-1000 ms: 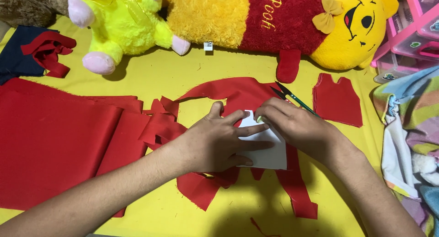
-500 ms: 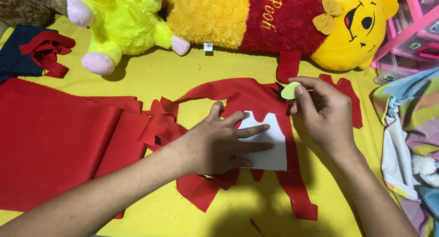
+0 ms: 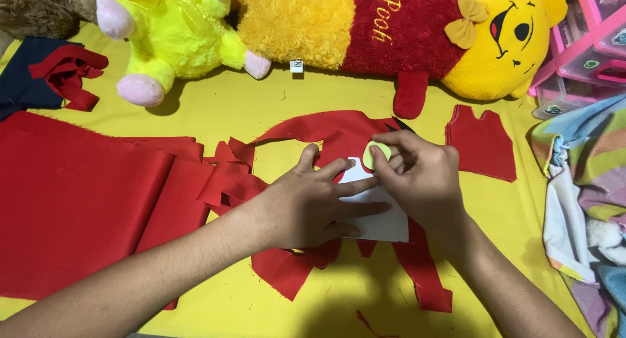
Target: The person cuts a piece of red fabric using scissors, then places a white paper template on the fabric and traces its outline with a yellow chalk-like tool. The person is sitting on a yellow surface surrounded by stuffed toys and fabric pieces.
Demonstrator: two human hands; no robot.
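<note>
now that the right hand has come back pinching a yellow-green disc, the left hand, fingers spread, pins the white paper pattern flat on red fabric.

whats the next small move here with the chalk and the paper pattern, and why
Probably lower the right hand so the yellow-green chalk disc meets the white paper pattern's top edge. The left hand already presses the pattern flat on the red fabric, and the disc sits right at that edge.

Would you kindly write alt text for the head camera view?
A left hand presses a white paper piece onto red fabric while the right hand pinches a small pale-green disc at the paper's top edge. Plush toys lie behind on a yellow sheet.
</note>
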